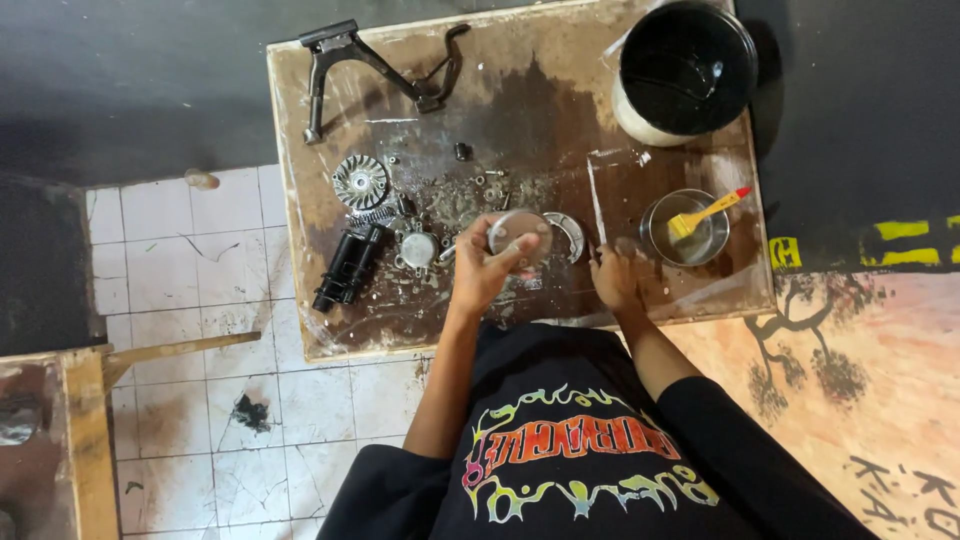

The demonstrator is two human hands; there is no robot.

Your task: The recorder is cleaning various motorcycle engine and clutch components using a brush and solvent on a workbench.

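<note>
Centre frame: left hand (480, 272) grips a greasy round plate (519, 237) over the counter (520, 110) (oil-slick; it could slip); right hand (615, 280) fingers' state unclear.

No packages, labels, signs or screens in view.

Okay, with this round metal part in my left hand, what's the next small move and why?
Probably reach the right hand to the yellow brush in the metal bowl: the left hand holds the round part lifted over the greasy board, and the brush lies nearest.
</note>
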